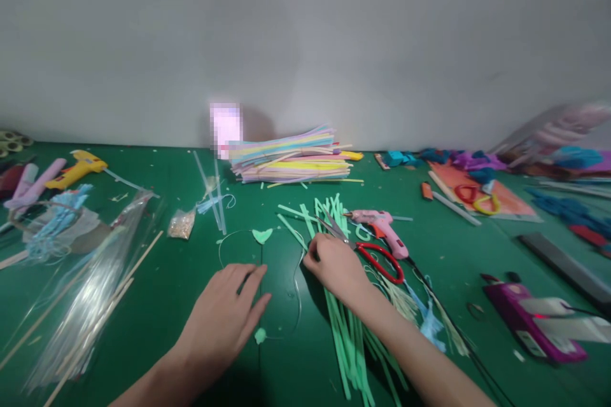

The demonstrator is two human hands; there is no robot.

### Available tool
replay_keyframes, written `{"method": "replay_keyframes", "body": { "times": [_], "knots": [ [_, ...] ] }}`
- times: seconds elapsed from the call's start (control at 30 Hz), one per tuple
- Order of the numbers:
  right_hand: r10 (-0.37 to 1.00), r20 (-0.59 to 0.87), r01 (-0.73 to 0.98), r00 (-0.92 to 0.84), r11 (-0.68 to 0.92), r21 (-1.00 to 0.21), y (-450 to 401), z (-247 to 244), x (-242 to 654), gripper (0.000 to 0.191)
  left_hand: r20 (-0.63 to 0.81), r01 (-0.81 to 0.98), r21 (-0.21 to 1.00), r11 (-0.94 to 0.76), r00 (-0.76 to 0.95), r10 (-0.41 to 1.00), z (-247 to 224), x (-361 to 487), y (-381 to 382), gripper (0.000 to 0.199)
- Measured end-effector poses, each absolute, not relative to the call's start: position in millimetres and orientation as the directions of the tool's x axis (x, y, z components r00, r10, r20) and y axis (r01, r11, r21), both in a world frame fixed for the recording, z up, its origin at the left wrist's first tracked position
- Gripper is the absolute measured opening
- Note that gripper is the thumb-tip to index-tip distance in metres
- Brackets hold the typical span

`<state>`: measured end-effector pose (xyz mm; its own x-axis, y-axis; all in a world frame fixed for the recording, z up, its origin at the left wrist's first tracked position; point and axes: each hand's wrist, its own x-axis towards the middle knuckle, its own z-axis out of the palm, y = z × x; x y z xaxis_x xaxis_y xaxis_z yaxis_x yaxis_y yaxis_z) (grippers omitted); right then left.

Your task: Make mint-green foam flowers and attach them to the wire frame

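Note:
My left hand [222, 308] is over the near left part of a thin wire ring [300, 292], fingers apart and holding nothing. A green heart-like piece [262, 236] sits at the ring's far side and a small green piece [260, 336] at its near side. My right hand [334, 261] has its fingers curled together at the ring's right side, beside green pipe cleaners [341, 331]. What its fingertips hold, if anything, is hidden. Red-handled scissors [382, 262] lie just right of that hand, close to a pink glue gun [382, 227].
Bundled pastel pipe cleaners [291, 159] lie against the grey wall [305, 44]. To the left are a yellow glue gun [79, 168], a bag of beads [181, 224] and clear plastic packaging [105, 273]. A purple box [534, 324] and black cord [458, 331] lie right.

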<state>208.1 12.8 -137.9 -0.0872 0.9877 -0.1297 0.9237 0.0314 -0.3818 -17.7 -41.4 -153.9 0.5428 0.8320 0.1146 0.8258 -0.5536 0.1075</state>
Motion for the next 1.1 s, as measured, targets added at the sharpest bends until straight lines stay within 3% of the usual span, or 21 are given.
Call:
{"method": "replay_keyframes", "body": {
  "times": [0.17, 0.23, 0.3, 0.37, 0.47, 0.57, 0.67, 0.8, 0.93, 1.1],
  "knots": [
    [0.991, -0.128, 0.886, -0.028, -0.034, -0.462, 12.2, -121.3, 224.3, 0.014, 0.052, 0.906, 0.108, -0.408, 0.405, 0.913, -149.9, -7.3, -24.9, 0.038],
    [0.991, -0.126, 0.8, -0.041, -0.043, -0.599, 10.6, -111.4, 235.2, 0.017, 0.042, 0.918, 0.104, -0.382, 0.38, 0.924, -154.7, -4.1, -23.1, 0.034],
    [0.988, -0.145, 0.566, -0.047, -0.093, -0.819, 9.6, -102.3, 245.1, 0.027, 0.037, 0.922, 0.095, -0.376, 0.374, 0.927, -158.4, -1.4, -23.5, 0.03],
    [0.97, -0.218, 0.243, -0.11, -0.187, -0.952, 9.0, -96.5, 252.3, 0.029, 0.037, 0.926, 0.074, -0.371, 0.369, 0.929, -160.0, 1.1, -24.8, 0.026],
    [0.93, -0.261, -0.201, -0.26, -0.316, -0.927, 7.1, -97.2, 256.4, 0.028, 0.04, 0.932, 0.032, -0.362, 0.361, 0.932, -159.5, 5.1, -25.9, 0.027],
    [0.941, -0.217, -0.375, -0.26, -0.305, -0.876, 4.0, -107.7, 249.7, 0.034, 0.038, 0.924, 0.017, -0.382, 0.381, 0.924, -158.4, 8.8, -25.3, 0.029],
    [0.964, -0.179, -0.286, -0.199, -0.232, -0.93, 1.2, -120.8, 233.4, 0.02, 0.051, 0.913, 0.036, -0.406, 0.404, 0.913, -158.0, 11.5, -25.0, 0.029],
    [0.982, -0.116, 0.061, -0.152, -0.108, -0.992, -1.8, -136.9, 212.4, 0.034, 0.066, 0.904, 0.065, -0.423, 0.419, 0.906, -158.7, 12.7, -26.1, 0.03],
    [0.995, 0.056, 0.428, -0.082, 0.086, -0.9, -2.4, -149.3, 208.2, 0.038, 0.069, 0.902, 0.078, -0.425, 0.421, 0.905, -161.0, 11.1, -26.0, 0.031],
    [0.995, 0.014, 0.48, -0.097, 0.059, -0.876, 1.3, -152.1, 214.7, 0.035, 0.088, 0.898, 0.097, -0.43, 0.422, 0.902, -164.7, 12.0, -25.6, 0.03]
  ]
}}
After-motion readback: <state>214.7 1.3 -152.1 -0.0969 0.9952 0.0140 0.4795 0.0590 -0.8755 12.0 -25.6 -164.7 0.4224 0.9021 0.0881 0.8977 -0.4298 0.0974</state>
